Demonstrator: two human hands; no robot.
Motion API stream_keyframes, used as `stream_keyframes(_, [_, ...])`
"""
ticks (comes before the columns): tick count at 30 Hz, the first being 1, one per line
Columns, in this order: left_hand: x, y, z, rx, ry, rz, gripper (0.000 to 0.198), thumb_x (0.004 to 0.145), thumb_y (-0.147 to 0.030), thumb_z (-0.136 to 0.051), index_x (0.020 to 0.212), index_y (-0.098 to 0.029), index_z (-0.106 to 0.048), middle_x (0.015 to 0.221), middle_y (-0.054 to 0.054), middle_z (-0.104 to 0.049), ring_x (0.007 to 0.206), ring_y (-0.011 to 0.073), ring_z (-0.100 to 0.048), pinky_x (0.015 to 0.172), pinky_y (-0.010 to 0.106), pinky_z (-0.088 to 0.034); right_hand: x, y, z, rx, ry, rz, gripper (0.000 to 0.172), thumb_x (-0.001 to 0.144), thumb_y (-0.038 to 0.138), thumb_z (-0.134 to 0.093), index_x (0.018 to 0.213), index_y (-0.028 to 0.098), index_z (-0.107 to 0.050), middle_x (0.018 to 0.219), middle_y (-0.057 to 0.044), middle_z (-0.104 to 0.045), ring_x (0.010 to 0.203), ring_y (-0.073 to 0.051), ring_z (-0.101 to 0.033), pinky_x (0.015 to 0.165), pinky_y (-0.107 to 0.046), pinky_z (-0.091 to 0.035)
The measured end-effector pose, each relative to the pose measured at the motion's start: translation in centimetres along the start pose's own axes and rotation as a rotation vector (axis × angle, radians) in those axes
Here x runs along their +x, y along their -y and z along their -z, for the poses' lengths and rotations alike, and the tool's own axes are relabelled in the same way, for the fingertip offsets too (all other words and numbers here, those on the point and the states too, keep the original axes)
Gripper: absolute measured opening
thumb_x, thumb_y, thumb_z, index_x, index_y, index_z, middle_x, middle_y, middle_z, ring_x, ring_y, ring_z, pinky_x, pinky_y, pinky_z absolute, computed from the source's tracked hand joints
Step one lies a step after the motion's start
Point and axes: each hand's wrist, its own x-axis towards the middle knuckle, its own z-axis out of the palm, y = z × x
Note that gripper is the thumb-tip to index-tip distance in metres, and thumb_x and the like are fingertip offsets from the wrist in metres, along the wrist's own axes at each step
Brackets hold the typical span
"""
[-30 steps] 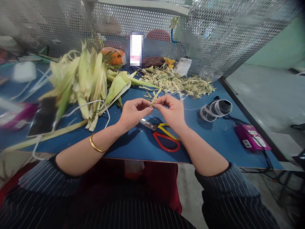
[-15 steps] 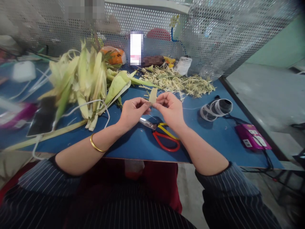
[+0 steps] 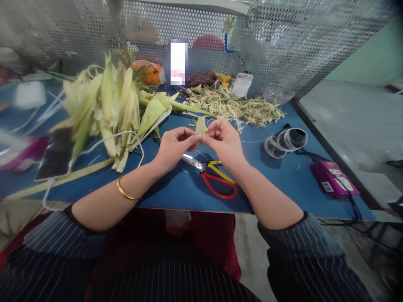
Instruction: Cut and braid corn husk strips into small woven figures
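Note:
A short pale strip of corn husk (image 3: 200, 125) stands up between the fingertips of both hands. My left hand (image 3: 176, 147) pinches its lower end from the left, thumb against fingers. From the other side my right hand (image 3: 224, 144) pinches the same end, and the two thumbs meet. A thin thread runs from the right hand toward a spool of white thread (image 3: 285, 143) on the right. Under the hands lie scissors (image 3: 219, 193) with one red and one yellow handle, blades pointing left. The husk's bottom edge is hidden by the fingers.
A heap of corn husks (image 3: 116, 105) covers the left. Husk scraps (image 3: 233, 105) are piled behind the hands. A phone (image 3: 56, 153) with a white cable lies at left, a purple box (image 3: 334, 179) at right. A perforated metal screen (image 3: 201, 25) borders the back.
Both hands have shifted very slightly left with the husk strip, and the thumbs are closer together. The view has moved a little; the grip stays the same.

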Motion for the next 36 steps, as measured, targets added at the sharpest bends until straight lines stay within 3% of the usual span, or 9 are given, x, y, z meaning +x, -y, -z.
stream_keyframes(6, [0.10,-0.04,0.01,-0.097,-0.032,0.085,0.028,0.065,-0.034,-0.085,0.072,-0.014,-0.068,0.065,0.001,-0.069,0.061,0.0108,-0.065,0.067,0.026,-0.055,-0.06,-0.32,-0.08,-0.069,0.018,0.050,0.023,0.073,0.016,-0.071,0.082,0.023,-0.051,0.067,0.007,-0.056,0.061,-0.010,-0.052,0.063,-0.029,-0.045])
stream_keyframes(12, [0.17,-0.41,0.32,-0.228,-0.001,0.261,0.020,0.069,-0.028,-0.081,0.072,-0.014,-0.067,0.068,0.002,-0.070,0.058,0.0093,-0.063,0.063,0.023,-0.054,-0.66,0.29,0.23,-0.399,0.061,0.395,0.009,0.086,0.015,-0.062,0.085,0.024,-0.060,0.082,0.002,-0.063,0.079,-0.014,-0.058,0.078,-0.032,-0.047])
stream_keyframes(20, [0.55,-0.09,0.66,-0.344,0.053,0.387,0.010,0.071,-0.021,-0.076,0.075,-0.013,-0.072,0.069,0.003,-0.071,0.059,0.0093,-0.064,0.064,0.023,-0.054,-0.71,-0.22,0.67,-0.657,0.085,0.511,0.013,0.094,0.021,-0.056,0.089,0.027,-0.067,0.093,-0.002,-0.069,0.088,-0.020,-0.062,0.083,-0.038,-0.046])
stream_keyframes(27, [0.13,-0.05,0.31,-0.195,0.012,0.221,0.018,0.071,-0.031,-0.078,0.073,-0.016,-0.068,0.071,0.004,-0.073,0.063,0.0120,-0.067,0.065,0.026,-0.055,-0.81,-0.15,0.38,-0.553,0.030,0.467,0.011,0.092,0.020,-0.058,0.085,0.025,-0.065,0.089,-0.002,-0.068,0.086,-0.018,-0.061,0.082,-0.035,-0.047])
stream_keyframes(33, [-0.22,-0.04,-0.22,-0.014,-0.064,-0.020,0.017,0.073,-0.030,-0.075,0.073,-0.016,-0.068,0.066,0.001,-0.071,0.062,0.0114,-0.066,0.067,0.025,-0.056,-0.69,0.00,-0.06,-0.363,-0.023,0.243,0.006,0.082,0.018,-0.066,0.078,0.022,-0.064,0.074,0.002,-0.066,0.070,-0.014,-0.058,0.071,-0.032,-0.048])
stream_keyframes(36, [-0.22,0.19,-0.21,0.079,-0.085,-0.088,0.016,0.076,-0.030,-0.073,0.074,-0.015,-0.068,0.066,0.002,-0.070,0.063,0.0120,-0.067,0.068,0.026,-0.057,-0.53,0.04,-0.09,-0.305,-0.036,0.200,0.007,0.080,0.016,-0.067,0.076,0.021,-0.064,0.071,0.003,-0.064,0.066,-0.012,-0.057,0.067,-0.031,-0.047])
